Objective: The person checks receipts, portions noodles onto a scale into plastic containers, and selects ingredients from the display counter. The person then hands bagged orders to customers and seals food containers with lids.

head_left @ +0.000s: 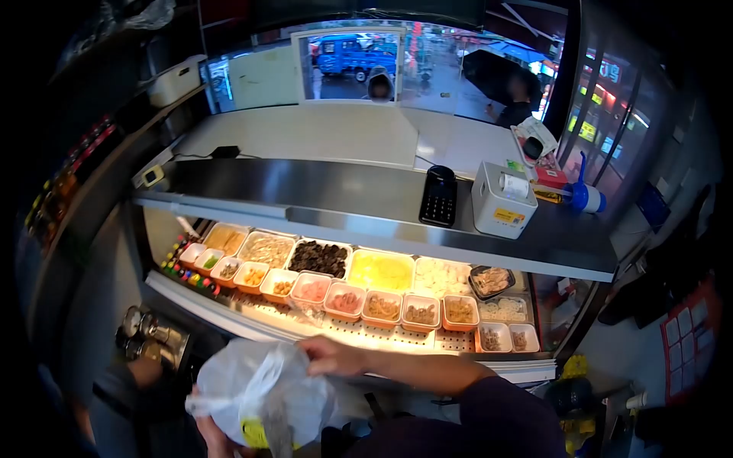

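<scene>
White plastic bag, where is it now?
The bag is at the lower left of the head view, between both hands, near the lit food case.

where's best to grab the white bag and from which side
Probably by the bunched plastic across the bag, from above: it gathers into a narrow, pinchable band facing up, while the right hand and left hand are at the bag's edges.

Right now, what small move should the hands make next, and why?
Probably lift the bag toward the counter: the right hand is at its upper edge, the left hand at its lower side, and a person is visible beyond the counter.
</scene>
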